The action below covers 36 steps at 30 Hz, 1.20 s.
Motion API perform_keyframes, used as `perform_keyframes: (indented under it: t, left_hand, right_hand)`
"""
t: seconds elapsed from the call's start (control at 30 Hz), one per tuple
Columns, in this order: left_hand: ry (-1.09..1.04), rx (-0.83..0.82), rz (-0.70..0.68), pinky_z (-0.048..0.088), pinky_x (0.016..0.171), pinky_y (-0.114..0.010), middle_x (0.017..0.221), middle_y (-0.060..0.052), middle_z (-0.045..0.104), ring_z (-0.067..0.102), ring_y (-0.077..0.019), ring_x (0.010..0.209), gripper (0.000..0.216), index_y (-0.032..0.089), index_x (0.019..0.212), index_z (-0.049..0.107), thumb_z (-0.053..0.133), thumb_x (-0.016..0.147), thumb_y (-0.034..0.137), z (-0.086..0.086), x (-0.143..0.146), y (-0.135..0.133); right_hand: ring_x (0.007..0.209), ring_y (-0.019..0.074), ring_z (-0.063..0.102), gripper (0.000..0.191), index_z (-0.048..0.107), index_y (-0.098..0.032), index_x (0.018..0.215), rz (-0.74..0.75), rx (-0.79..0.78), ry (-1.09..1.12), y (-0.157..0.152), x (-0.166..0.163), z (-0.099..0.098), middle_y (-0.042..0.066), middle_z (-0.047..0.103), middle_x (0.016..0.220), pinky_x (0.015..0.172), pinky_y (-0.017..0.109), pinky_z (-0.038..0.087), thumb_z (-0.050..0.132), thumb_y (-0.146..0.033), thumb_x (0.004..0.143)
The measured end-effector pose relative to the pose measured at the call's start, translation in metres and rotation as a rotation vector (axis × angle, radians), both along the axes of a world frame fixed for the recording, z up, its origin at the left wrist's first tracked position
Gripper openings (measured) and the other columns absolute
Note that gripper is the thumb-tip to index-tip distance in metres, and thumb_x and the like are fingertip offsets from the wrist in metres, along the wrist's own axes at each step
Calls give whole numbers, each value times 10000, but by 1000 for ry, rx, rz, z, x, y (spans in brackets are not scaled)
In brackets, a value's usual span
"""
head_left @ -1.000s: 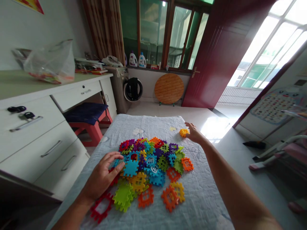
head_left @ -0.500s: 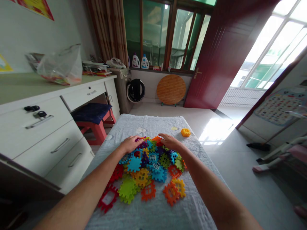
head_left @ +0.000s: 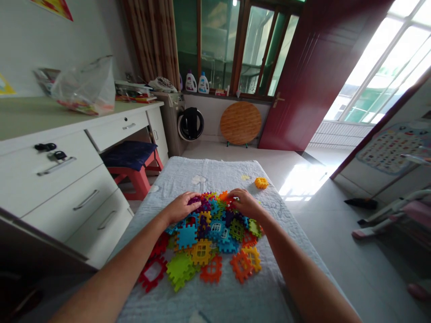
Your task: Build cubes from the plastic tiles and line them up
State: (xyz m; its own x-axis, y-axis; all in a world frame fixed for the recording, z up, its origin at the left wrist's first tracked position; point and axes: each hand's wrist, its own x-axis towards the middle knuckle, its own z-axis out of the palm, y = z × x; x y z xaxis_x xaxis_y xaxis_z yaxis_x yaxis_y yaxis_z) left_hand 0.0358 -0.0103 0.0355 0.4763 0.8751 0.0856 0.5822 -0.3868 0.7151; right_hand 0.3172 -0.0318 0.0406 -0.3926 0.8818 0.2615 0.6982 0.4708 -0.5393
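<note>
A heap of colourful plastic interlocking blocks lies on a cloth-covered table [head_left: 215,305]. My left hand [head_left: 182,207] rests at the heap's far left, fingers stretched over purple blocks [head_left: 199,206]. On the far right side, my right hand [head_left: 245,202] curves its fingers against red and orange blocks [head_left: 222,196]. Both hands are open and cup the heap from its two sides. Nearer to me lie a blue block [head_left: 186,236], a lime green block [head_left: 181,268], a dark red frame block [head_left: 153,272] and an orange window block [head_left: 241,266]. Some blocks are hidden under others.
A yellow block assembly [head_left: 261,183] sits apart near the table's right edge. To the left are a white desk [head_left: 67,193] and a red stool with a dark cushion [head_left: 129,154]. A round wooden tabletop [head_left: 240,123] leans against the far wall.
The heap's upper blocks have shifted slightly between my hands. My right hand has moved a little to the right, and its fingers are more curled. The camera view has shifted slightly.
</note>
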Motion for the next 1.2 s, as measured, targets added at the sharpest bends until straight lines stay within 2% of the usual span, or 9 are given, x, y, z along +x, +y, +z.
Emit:
perform_keyframes:
  t: [0.17, 0.3, 0.43, 0.57, 0.63, 0.8, 0.9, 1.07, 1.2]
  left_hand:
    - [58, 120, -46, 374, 1060, -432, 1103, -57, 665, 550, -270, 1139, 349, 236, 1039, 684, 551, 816, 468, 16, -5, -26]
    - [48, 184, 10, 346, 1093, -458, 1161, -56, 639, 505, -271, 1205, 295, 242, 973, 691, 553, 827, 458, 23, -9, -49]
    - [-48, 281, 189, 373, 1082, -399, 1306, -65, 531, 492, -239, 1234, 328, 231, 1053, 659, 504, 867, 453, 12, -20, -57]
    - [-107, 352, 319, 351, 1095, -401, 1249, -76, 567, 505, -236, 1217, 358, 210, 1037, 651, 488, 873, 483, -8, -38, -50]
    - [-110, 320, 332, 369, 1079, -395, 1194, -77, 607, 530, -239, 1189, 395, 201, 1024, 651, 484, 862, 520, -14, -48, -46]
    - [-90, 120, 322, 452, 980, -366, 1087, -65, 680, 617, -240, 1051, 472, 189, 1043, 652, 505, 831, 584, -11, -63, -44]
    - [-143, 1, 287, 466, 953, -358, 1074, -58, 696, 625, -244, 1032, 491, 191, 1056, 660, 536, 812, 599, -9, -62, -46]
    - [-486, -101, 337, 455, 958, -351, 1105, -63, 692, 611, -242, 1066, 488, 178, 1105, 642, 588, 804, 559, -16, -46, -47]
    - [-690, -47, 406, 427, 991, -352, 1163, -77, 669, 591, -250, 1110, 450, 178, 1072, 651, 598, 803, 535, -16, -38, -46]
  right_hand:
    - [878, 174, 581, 194, 637, -210, 808, -72, 25, 185, -14, 4, 3, 23, 646, 886, 874, 334, 426, 541, -63, 724]
    - [849, 164, 565, 200, 599, -215, 781, -86, -4, 237, -21, 7, 7, 4, 621, 847, 846, 318, 437, 524, -64, 673]
    - [841, 164, 564, 197, 601, -222, 815, -115, -61, 291, -26, 13, 10, -3, 627, 842, 824, 307, 434, 528, -118, 664]
    - [787, 159, 569, 164, 621, -210, 827, -9, -166, 416, -28, 19, 11, -6, 625, 809, 758, 285, 441, 514, -207, 702]
    - [749, 155, 559, 172, 622, -205, 835, 2, -199, 506, -28, 20, 11, -5, 615, 788, 709, 272, 442, 506, -252, 716]
    - [636, 141, 496, 136, 605, -197, 748, -227, -92, 647, -26, 24, 12, -9, 554, 668, 609, 253, 407, 516, -287, 696]
    - [591, 135, 471, 117, 569, -196, 685, -288, -74, 699, -25, 28, 12, -16, 516, 603, 583, 251, 391, 517, -297, 713]
    - [556, 113, 419, 204, 550, -189, 648, -289, -120, 637, -24, 30, 7, -34, 466, 569, 537, 235, 342, 548, -355, 766]
    - [610, 109, 437, 242, 591, -174, 678, -282, -81, 560, -20, 28, 3, -25, 496, 645, 564, 231, 348, 588, -397, 771]
